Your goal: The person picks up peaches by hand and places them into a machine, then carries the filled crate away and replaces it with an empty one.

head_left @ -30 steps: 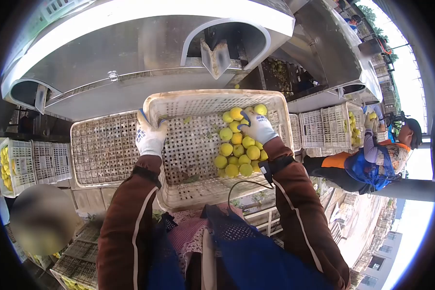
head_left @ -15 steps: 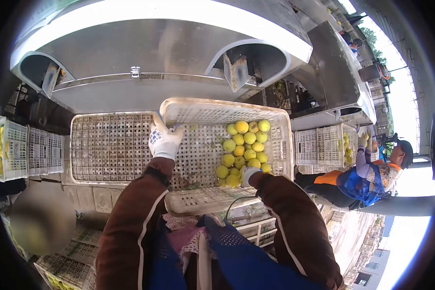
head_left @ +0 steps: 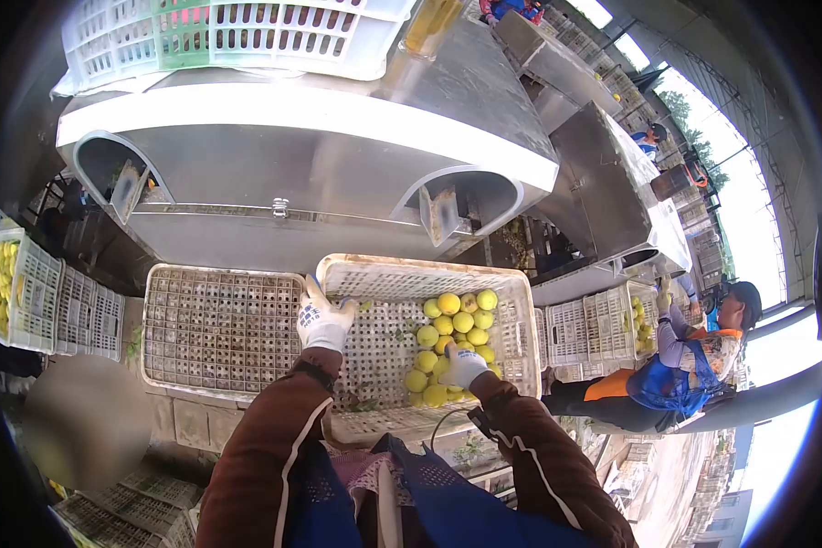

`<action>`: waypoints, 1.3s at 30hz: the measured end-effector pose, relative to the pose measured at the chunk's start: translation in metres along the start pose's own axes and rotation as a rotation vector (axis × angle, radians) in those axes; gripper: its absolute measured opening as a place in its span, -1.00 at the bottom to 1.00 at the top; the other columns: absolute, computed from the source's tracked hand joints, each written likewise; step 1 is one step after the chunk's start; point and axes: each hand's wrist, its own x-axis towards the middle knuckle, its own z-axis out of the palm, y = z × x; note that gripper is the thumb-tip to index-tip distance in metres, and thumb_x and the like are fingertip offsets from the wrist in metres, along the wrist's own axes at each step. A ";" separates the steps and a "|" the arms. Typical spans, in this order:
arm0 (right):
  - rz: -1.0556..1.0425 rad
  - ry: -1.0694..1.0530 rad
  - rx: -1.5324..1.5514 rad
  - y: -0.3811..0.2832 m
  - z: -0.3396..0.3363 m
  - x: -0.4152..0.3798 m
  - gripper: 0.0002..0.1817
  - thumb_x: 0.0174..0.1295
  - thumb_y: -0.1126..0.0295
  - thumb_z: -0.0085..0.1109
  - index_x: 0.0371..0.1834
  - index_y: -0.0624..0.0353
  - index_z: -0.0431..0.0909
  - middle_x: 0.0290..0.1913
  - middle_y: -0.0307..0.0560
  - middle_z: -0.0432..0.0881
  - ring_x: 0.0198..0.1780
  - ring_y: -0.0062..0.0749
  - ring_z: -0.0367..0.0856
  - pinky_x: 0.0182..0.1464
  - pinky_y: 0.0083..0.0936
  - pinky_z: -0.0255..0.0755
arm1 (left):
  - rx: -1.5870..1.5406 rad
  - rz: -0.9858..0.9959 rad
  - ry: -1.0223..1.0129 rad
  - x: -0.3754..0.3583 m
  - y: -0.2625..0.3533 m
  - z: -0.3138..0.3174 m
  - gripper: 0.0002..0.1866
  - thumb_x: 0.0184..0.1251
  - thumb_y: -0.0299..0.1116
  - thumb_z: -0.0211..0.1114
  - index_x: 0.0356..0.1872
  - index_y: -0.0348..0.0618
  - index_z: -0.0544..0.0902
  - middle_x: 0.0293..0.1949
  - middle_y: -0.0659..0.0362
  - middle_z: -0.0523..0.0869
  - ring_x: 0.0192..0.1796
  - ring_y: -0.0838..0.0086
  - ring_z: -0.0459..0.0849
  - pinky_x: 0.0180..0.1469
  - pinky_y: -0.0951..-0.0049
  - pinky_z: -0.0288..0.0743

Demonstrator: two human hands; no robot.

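Observation:
A whitish, dirt-stained plastic crate lies in front of me, with round yellow-green citrus fruits gathered in its right half. My left hand, in a white glove with blue print, is closed over the crate's left rim, thumb inside. My right hand, gloved in white too, is down among the fruits with its fingers curled over one; the palm hides most of what it grips. Beside the left hand is a second crate, its mesh surface facing up and touching or nearly touching the first.
Behind the crates stands a metal machine with two arched openings, bearing a white crate. Stacked crates with yellow fruit are at left. A co-worker in a blue apron stands at right beside more crates.
My view has tilted up, showing the machine's top and the crate there. My right hand has moved left from the fruits' edge onto them. The left hand keeps its grip on the rim.

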 end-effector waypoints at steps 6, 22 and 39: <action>-0.482 1.201 0.418 -0.066 -0.143 0.013 -0.10 -0.20 0.26 0.45 0.29 0.16 0.21 0.12 0.18 0.41 0.17 0.07 0.40 0.16 -0.14 0.33 | -0.003 0.021 0.010 0.000 0.000 -0.001 0.12 -0.10 -0.01 0.42 0.46 -0.25 -0.02 0.26 -0.23 0.38 0.20 -0.01 0.50 0.18 0.18 0.43; 0.054 1.221 0.441 -0.087 -0.183 0.087 -0.15 -0.18 0.05 0.46 0.24 0.13 0.37 0.16 0.11 0.48 0.24 0.04 0.36 0.18 0.00 0.27 | -0.033 0.002 0.006 -0.003 0.008 -0.008 0.07 -0.11 -0.05 0.42 0.44 -0.20 0.04 0.25 -0.23 0.39 0.20 -0.04 0.50 0.19 0.15 0.43; -0.253 -0.035 -0.432 0.091 -0.006 0.029 -0.42 0.11 0.15 0.17 0.26 -0.07 0.40 0.11 0.05 0.54 0.09 -0.09 0.57 0.04 -0.18 0.44 | -0.017 0.110 0.126 0.011 -0.007 0.015 -0.01 -0.05 -0.16 0.44 0.38 -0.33 0.11 0.14 -0.25 0.52 0.14 -0.03 0.56 0.15 0.20 0.45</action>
